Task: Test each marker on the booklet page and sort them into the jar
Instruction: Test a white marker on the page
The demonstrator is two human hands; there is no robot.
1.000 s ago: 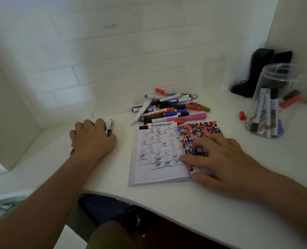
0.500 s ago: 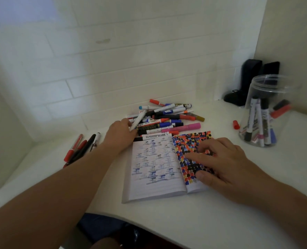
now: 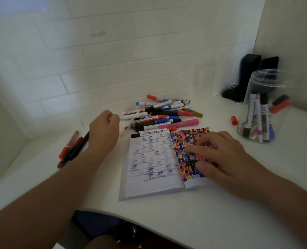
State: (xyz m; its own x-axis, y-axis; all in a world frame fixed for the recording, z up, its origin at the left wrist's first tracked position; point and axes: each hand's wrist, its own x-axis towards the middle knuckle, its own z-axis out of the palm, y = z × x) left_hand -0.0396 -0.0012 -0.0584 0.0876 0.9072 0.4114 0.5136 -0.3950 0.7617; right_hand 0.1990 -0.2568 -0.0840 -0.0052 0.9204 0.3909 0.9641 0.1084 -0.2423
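Note:
An open booklet [image 3: 150,169] lies on the white desk, its right page covered with coloured dots. My right hand [image 3: 222,159] rests flat on that right page, fingers spread. Behind the booklet is a pile of markers [image 3: 167,115]. My left hand [image 3: 105,131] is at the pile's left edge and pinches a white marker [image 3: 133,116] by one end, its body blurred. A clear plastic jar [image 3: 262,105] stands at the right with several markers upright inside.
A few red and black markers [image 3: 71,150] lie apart at the left of the desk. A loose red cap [image 3: 234,120] sits left of the jar. Dark objects [image 3: 246,78] stand in the back right corner. The tiled wall is close behind.
My left hand left the small group of markers at the left, moved right to the pile and took hold of a white marker. My right hand stayed on the booklet.

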